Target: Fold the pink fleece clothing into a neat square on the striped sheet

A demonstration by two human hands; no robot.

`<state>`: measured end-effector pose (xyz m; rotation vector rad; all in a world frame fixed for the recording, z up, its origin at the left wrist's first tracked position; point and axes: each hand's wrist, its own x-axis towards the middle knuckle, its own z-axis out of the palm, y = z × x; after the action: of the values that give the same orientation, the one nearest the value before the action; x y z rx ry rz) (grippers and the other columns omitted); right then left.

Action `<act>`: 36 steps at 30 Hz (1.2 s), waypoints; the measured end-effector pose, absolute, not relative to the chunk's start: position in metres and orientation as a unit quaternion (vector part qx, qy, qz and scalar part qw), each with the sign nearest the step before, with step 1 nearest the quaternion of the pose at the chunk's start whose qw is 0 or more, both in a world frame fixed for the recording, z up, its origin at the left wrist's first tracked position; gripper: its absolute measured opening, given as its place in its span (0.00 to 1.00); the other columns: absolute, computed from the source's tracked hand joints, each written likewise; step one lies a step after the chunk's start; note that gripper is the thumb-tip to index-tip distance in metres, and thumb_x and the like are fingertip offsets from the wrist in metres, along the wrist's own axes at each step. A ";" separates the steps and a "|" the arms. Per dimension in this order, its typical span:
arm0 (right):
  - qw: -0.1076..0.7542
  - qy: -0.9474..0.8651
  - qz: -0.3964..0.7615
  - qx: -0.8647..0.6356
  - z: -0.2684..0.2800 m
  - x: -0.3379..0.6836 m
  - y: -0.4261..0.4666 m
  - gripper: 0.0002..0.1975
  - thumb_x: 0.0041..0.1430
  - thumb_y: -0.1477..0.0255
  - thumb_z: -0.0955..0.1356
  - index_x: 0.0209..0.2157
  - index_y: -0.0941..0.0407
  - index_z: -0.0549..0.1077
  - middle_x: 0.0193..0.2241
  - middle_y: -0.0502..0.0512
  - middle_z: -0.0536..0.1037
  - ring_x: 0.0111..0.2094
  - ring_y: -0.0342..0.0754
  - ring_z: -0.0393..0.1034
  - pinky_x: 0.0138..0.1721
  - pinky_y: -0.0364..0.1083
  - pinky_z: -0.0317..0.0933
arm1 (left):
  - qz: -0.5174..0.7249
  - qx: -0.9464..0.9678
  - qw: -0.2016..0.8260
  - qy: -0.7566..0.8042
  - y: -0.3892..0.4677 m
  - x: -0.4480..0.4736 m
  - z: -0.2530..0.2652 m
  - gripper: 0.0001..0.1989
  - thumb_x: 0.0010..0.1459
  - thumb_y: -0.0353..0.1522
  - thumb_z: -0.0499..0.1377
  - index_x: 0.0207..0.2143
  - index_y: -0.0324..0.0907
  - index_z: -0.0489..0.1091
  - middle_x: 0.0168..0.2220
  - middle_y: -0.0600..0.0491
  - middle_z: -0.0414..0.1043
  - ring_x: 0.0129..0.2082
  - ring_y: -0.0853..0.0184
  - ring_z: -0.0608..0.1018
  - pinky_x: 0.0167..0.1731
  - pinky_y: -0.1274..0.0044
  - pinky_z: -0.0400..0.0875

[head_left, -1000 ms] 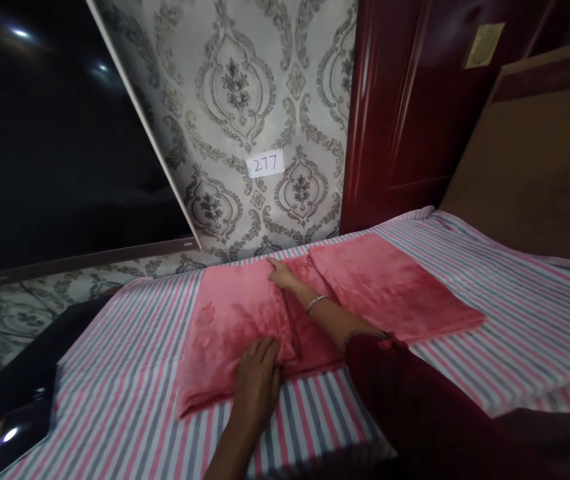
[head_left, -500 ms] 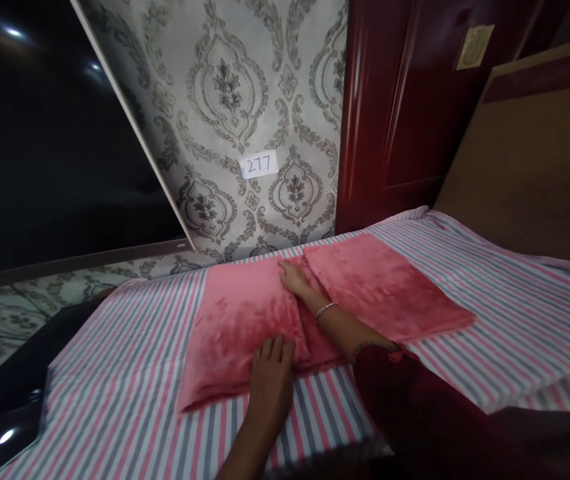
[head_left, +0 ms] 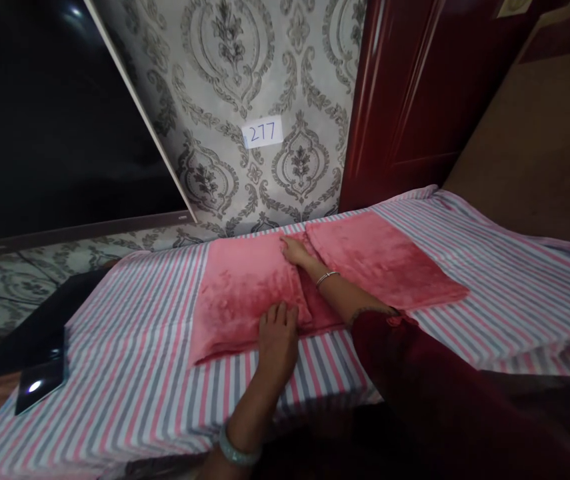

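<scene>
A pink plush cloth [head_left: 245, 273] lies folded, its left flap laid inward and its right part [head_left: 385, 260] flat beside it, with a strip of lower layer between them. My left hand [head_left: 279, 337] rests palm down on the front edge of the left flap, near its inner corner; its fingers lie on the pile, slightly apart. At the flap's far inner corner, my right hand [head_left: 295, 253] has its fingers bent on the edge of the cloth, the thumb side toward the left. The undersides of both hands are hidden.
A striped sheet [head_left: 139, 333] covers the surface under the cloth. At left are a black screen [head_left: 65, 133] on the wall and a dark glossy device [head_left: 42, 387]. Behind stand a dark red door panel [head_left: 415, 100] and a brown board [head_left: 539, 147]. A paper label [head_left: 263, 132] reads 277.
The view has tipped downward, so the wall label and cloth sit higher in the picture and a bracelet on my left wrist now shows. Both hands keep their places on the cloth.
</scene>
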<state>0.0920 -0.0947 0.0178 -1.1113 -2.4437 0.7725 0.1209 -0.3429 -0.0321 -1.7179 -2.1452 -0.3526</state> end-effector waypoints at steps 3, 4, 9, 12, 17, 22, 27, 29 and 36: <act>0.183 -0.868 0.255 -0.384 0.024 0.096 -0.105 0.30 0.62 0.75 0.64 0.66 0.62 0.64 0.62 0.68 0.70 0.62 0.58 0.65 0.63 0.53 0.57 | -0.135 -0.611 0.155 -0.765 -0.343 0.120 -0.026 0.22 0.60 0.24 0.55 0.57 0.41 0.72 0.56 0.43 0.74 0.53 0.54 0.73 0.49 0.62 0.71; 0.191 -0.872 0.248 -0.376 0.025 0.099 -0.112 0.31 0.63 0.73 0.65 0.67 0.62 0.62 0.64 0.69 0.68 0.64 0.59 0.62 0.65 0.55 0.55 | -0.142 -0.611 0.146 -0.765 -0.343 0.121 -0.024 0.22 0.60 0.24 0.55 0.56 0.41 0.72 0.55 0.43 0.74 0.53 0.54 0.73 0.50 0.62 0.71; 0.262 -0.893 0.247 -0.272 0.019 0.132 -0.150 0.28 0.64 0.71 0.65 0.65 0.58 0.65 0.66 0.63 0.65 0.68 0.54 0.55 0.69 0.56 0.48 | -0.170 -0.606 0.129 -0.767 -0.341 0.123 -0.017 0.22 0.60 0.25 0.55 0.57 0.41 0.72 0.56 0.43 0.73 0.55 0.54 0.72 0.53 0.63 0.69; 0.333 -0.881 0.277 -0.191 0.010 0.165 -0.168 0.21 0.64 0.72 0.65 0.57 0.59 0.74 0.59 0.63 0.74 0.63 0.53 0.64 0.66 0.55 0.54 | -0.154 -0.604 0.122 -0.772 -0.340 0.124 -0.016 0.21 0.61 0.26 0.54 0.56 0.40 0.72 0.58 0.42 0.72 0.56 0.51 0.72 0.53 0.61 0.70; 0.357 -0.880 0.288 -0.119 -0.007 0.229 -0.192 0.16 0.67 0.68 0.64 0.51 0.55 0.77 0.52 0.60 0.79 0.55 0.53 0.71 0.59 0.56 0.63 | -0.168 -0.624 0.105 -0.756 -0.344 0.123 -0.013 0.26 0.60 0.26 0.55 0.62 0.35 0.66 0.59 0.39 0.71 0.58 0.53 0.72 0.58 0.61 0.68; 0.296 -0.926 0.224 -0.064 -0.018 0.268 -0.208 0.27 0.64 0.62 0.69 0.62 0.52 0.69 0.60 0.61 0.73 0.60 0.58 0.66 0.61 0.63 0.59 | -0.150 -0.636 0.127 -0.746 -0.369 0.112 -0.006 0.29 0.60 0.29 0.58 0.64 0.35 0.63 0.64 0.38 0.66 0.64 0.51 0.68 0.65 0.56 0.58; 0.254 -0.951 0.166 -0.064 -0.023 0.269 -0.209 0.32 0.60 0.72 0.70 0.66 0.51 0.64 0.64 0.61 0.68 0.62 0.59 0.62 0.61 0.64 0.59 | -0.099 -0.604 0.133 -0.780 -0.398 0.086 0.008 0.25 0.61 0.31 0.57 0.61 0.36 0.67 0.61 0.38 0.70 0.62 0.49 0.69 0.64 0.54 0.57; 0.261 -0.952 0.148 -0.063 -0.022 0.265 -0.208 0.29 0.60 0.76 0.68 0.63 0.52 0.67 0.62 0.60 0.70 0.60 0.57 0.65 0.60 0.63 0.61 | -0.082 -0.598 0.128 -0.787 -0.404 0.076 0.015 0.24 0.61 0.30 0.57 0.59 0.36 0.69 0.59 0.38 0.71 0.61 0.49 0.70 0.62 0.56 0.60; 0.264 -0.958 0.078 -0.078 -0.021 0.263 -0.208 0.16 0.64 0.79 0.62 0.48 0.58 0.77 0.46 0.64 0.79 0.48 0.56 0.69 0.52 0.58 0.66 | -0.046 -0.595 0.127 -0.792 -0.410 0.067 0.017 0.20 0.64 0.27 0.50 0.54 0.42 0.73 0.56 0.41 0.75 0.54 0.50 0.74 0.50 0.59 0.69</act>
<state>0.2631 -0.2076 -0.0207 -0.2115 -2.5903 0.2096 0.0673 -0.4103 0.0172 -1.7325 -2.3065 -0.1345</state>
